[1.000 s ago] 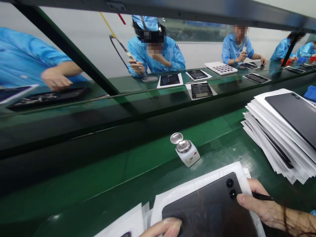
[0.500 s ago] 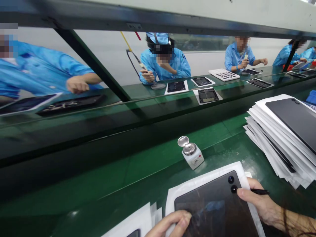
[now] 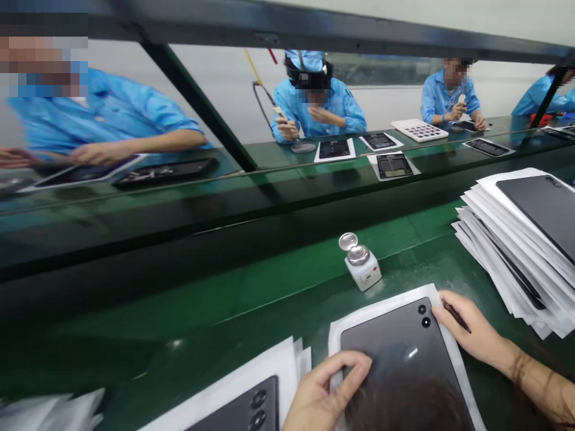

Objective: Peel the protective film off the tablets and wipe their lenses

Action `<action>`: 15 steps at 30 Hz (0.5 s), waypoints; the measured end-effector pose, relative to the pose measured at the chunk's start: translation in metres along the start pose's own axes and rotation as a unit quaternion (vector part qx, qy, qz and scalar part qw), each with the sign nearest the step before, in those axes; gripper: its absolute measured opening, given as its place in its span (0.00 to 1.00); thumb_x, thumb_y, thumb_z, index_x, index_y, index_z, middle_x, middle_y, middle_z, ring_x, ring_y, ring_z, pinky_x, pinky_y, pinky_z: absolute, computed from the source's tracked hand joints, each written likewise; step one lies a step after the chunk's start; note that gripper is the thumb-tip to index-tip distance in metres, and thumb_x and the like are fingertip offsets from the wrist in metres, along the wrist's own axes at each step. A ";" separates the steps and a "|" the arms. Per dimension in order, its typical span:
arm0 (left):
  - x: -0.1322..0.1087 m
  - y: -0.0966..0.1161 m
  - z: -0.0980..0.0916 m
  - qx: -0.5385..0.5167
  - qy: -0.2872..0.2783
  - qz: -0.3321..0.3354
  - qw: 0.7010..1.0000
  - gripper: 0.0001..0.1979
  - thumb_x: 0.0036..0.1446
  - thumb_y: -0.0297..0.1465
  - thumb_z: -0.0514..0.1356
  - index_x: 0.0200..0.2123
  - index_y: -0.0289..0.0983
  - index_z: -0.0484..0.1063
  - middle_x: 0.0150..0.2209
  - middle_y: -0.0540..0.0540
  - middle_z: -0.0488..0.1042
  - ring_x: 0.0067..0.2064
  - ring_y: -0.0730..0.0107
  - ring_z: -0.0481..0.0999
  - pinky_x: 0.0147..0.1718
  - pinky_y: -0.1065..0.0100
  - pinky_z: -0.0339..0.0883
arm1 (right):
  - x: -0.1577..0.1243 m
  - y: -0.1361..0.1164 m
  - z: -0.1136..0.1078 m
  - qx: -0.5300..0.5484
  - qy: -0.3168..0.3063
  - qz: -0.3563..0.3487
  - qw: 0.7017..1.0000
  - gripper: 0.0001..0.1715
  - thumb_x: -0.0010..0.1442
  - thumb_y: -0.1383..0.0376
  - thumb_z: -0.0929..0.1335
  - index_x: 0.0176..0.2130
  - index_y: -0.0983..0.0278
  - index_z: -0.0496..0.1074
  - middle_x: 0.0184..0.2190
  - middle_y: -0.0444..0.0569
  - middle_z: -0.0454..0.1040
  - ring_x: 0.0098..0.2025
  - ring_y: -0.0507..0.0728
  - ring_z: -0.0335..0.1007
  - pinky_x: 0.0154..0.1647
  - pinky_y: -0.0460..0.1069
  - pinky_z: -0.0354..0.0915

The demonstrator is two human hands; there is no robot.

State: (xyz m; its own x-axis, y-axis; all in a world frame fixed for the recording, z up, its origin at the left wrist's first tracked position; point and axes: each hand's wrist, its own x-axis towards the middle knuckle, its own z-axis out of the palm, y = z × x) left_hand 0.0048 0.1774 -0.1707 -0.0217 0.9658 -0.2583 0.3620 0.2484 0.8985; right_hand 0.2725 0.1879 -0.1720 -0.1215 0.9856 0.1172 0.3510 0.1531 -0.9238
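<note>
A dark grey tablet (image 3: 395,347) lies back up on a white sheet (image 3: 339,332), its two round lenses near the far right corner. My right hand (image 3: 471,326) grips that corner with the thumb on top and the other fingers partly hidden. A thin dark stick-like tool (image 3: 459,318) is tucked in the same hand. Over the tablet's left edge, my left hand (image 3: 330,386) is closed, thumb and forefinger tips together against the back. Anything between those fingertips is too small to make out.
A white bottle (image 3: 365,272) with its metal lid up stands beyond the tablet. Stacked tablets and sheets (image 3: 516,239) rise at right; another tablet (image 3: 242,413) lies on paper at left. Across a dark ledge (image 3: 179,239), co-workers in blue sit by opened devices (image 3: 335,148).
The view has shifted, and more of the left tablet shows. Both hands remain at the tablet. Across the ledge, the leftmost co-worker's hands have moved over a device.
</note>
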 end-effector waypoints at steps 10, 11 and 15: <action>-0.021 -0.002 0.016 -0.130 -0.090 -0.050 0.986 0.27 0.47 0.58 0.65 0.28 0.37 0.76 0.26 0.43 0.80 0.24 0.64 0.76 0.28 0.66 0.70 | -0.008 0.011 -0.027 0.056 0.153 -0.011 0.987 0.14 0.69 0.55 0.65 0.45 0.56 0.78 0.35 0.51 0.75 0.32 0.58 0.71 0.35 0.53 0.71; -0.024 -0.006 0.022 -0.143 -0.134 -0.079 0.977 0.29 0.45 0.59 0.66 0.28 0.37 0.75 0.22 0.45 0.78 0.17 0.70 0.70 0.19 0.69 0.63 | -0.011 0.008 -0.026 0.069 0.123 -0.004 0.990 0.15 0.69 0.55 0.64 0.43 0.56 0.79 0.32 0.50 0.74 0.31 0.59 0.71 0.34 0.53 0.71; -0.029 -0.012 0.039 -0.169 -0.225 -0.146 0.948 0.24 0.43 0.53 0.69 0.29 0.37 0.73 0.24 0.45 0.79 0.10 0.76 0.62 0.08 0.72 0.48 | -0.023 -0.008 -0.011 0.073 -0.103 0.028 0.992 0.13 0.69 0.56 0.65 0.47 0.54 0.78 0.34 0.47 0.77 0.33 0.58 0.74 0.37 0.51 0.72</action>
State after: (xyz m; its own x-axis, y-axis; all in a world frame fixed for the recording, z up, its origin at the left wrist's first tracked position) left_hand 0.0373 0.1437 -0.1875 0.3523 0.7414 -0.5712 0.0818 0.5836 0.8079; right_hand 0.2828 0.1643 -0.1632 -0.2976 0.9547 0.0021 0.2269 0.0728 -0.9712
